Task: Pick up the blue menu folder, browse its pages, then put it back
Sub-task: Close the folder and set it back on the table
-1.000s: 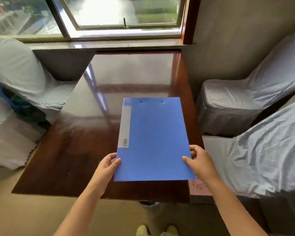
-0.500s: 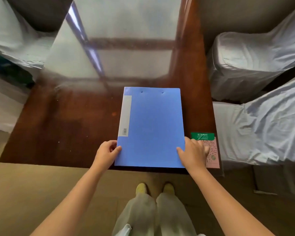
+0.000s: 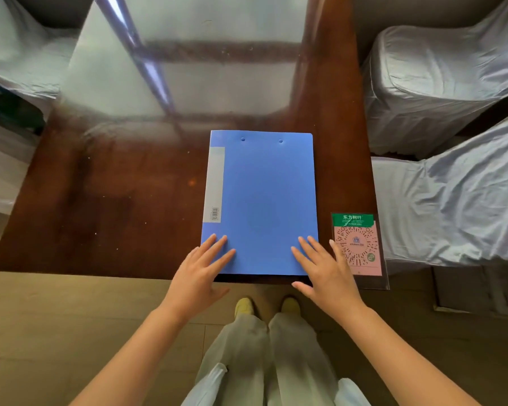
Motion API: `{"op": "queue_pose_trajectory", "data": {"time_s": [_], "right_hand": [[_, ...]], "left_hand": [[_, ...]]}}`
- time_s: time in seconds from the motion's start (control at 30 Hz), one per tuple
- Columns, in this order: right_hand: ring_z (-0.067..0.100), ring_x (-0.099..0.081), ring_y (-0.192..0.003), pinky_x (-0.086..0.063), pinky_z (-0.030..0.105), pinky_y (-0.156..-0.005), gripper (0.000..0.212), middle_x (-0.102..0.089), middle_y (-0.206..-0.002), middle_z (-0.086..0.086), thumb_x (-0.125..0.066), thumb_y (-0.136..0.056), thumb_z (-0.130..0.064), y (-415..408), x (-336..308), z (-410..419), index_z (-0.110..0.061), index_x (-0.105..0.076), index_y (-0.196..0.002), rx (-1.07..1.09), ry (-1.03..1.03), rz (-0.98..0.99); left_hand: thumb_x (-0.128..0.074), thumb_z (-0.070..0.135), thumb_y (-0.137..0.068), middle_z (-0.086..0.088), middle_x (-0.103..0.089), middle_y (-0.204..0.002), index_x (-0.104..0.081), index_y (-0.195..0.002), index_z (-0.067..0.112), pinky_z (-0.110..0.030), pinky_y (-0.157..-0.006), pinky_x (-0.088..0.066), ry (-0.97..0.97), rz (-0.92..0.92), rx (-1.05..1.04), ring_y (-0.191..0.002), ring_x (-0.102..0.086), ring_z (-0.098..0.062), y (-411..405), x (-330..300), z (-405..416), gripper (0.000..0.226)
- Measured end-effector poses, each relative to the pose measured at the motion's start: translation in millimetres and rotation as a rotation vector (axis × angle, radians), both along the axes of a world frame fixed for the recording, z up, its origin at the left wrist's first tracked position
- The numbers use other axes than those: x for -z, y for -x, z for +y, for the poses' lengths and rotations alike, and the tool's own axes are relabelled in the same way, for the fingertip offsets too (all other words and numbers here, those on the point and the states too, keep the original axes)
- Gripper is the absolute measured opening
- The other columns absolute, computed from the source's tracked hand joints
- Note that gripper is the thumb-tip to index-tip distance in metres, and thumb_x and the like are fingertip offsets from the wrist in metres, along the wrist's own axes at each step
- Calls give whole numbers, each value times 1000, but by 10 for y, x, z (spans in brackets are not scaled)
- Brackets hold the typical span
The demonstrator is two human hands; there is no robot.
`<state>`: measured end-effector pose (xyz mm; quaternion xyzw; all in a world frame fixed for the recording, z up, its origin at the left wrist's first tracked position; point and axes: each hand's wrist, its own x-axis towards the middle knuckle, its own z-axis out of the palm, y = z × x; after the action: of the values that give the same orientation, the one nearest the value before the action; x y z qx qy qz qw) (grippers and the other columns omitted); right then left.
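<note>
The blue menu folder (image 3: 261, 200) lies closed and flat on the dark wooden table (image 3: 115, 200), near its front edge and right of centre, with a grey label strip along its left side. My left hand (image 3: 201, 273) is spread open at the folder's front left corner, fingertips over the cover. My right hand (image 3: 324, 271) is spread open at the front right corner, fingers over the cover and the table edge. Neither hand grips the folder.
A pink and green QR-code card (image 3: 358, 244) in a clear sleeve lies right of the folder at the table's corner. Chairs in grey covers (image 3: 437, 83) stand to the right and far left. The glossy tabletop reflects a window.
The folder came down from being held in the air onto the table. Both hands have let go of its edges and opened flat. The view has tilted downward.
</note>
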<state>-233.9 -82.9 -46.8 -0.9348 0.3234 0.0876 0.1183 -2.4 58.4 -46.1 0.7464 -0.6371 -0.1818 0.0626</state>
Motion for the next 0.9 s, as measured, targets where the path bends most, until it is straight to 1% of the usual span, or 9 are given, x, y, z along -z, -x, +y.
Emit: {"op": "queue_pose_trajectory", "data": {"time_s": [0.03,0.1,0.17,0.23,0.3,0.4,0.63,0.9], "right_hand": [[24,-29,-138,-10,44,-111,68,-38,-148,7,-62,-81,-47,10,8,-5,-17,-40,-138,-4,-7,0],[25,-32,-137,-14,44,-111,70,-39,-147,9,-64,-79,-48,19,2,-20,-16,-41,-137,-29,-7,8],[27,-41,-132,-26,45,-109,72,-46,-141,11,-71,-73,-46,39,-11,-35,-15,-47,-133,-65,1,17],[28,-52,-122,-39,46,-101,70,-58,-131,13,-80,-64,-44,65,-25,-51,-13,-57,-124,-82,36,-6],[27,-58,-116,-44,45,-96,68,-62,-125,13,-82,-60,-43,90,-16,-59,-13,-63,-118,-93,57,-35],[26,-60,-114,-45,44,-95,66,-64,-122,12,-83,-59,-42,137,21,-72,-14,-64,-116,-105,71,-76],[26,-59,-114,-43,43,-96,61,-63,-124,12,-83,-61,-38,287,73,-144,-17,-65,-115,-110,45,-114],[27,-61,-111,-45,43,-94,57,-65,-120,13,-84,-60,-35,346,115,-150,-15,-67,-111,-122,48,-164]], "left_hand": [[-85,29,-64,-13,-48,-141,-53,-130,17,-53,-100,-42,-17,-16,12,-133,-38,-35,0,2,-4,75],[-86,29,-62,-14,-51,-139,-55,-128,17,-54,-98,-42,-18,-57,44,-130,-42,-36,-20,2,-22,75],[-86,31,-60,-14,-55,-135,-58,-125,17,-54,-97,-41,-4,-96,77,-126,-48,-37,-46,21,-29,72],[-86,33,-59,-14,-58,-132,-61,-122,18,-52,-95,-43,14,-120,99,-123,-51,-36,-62,46,-27,69],[-86,33,-59,-14,-60,-130,-63,-120,18,-51,-94,-45,31,-128,109,-121,-53,-36,-71,70,-23,67],[-85,35,-60,-14,-61,-129,-63,-119,18,-51,-93,-46,52,-134,121,-119,-55,-36,-74,94,-16,65],[-85,34,-60,-12,-64,-124,-66,-115,21,-51,-88,-50,87,-132,148,-113,-59,-35,-32,125,-42,60],[-84,36,-61,-13,-65,-123,-67,-114,21,-51,-88,-50,120,-137,168,-111,-60,-36,-16,126,-47,57]]}}
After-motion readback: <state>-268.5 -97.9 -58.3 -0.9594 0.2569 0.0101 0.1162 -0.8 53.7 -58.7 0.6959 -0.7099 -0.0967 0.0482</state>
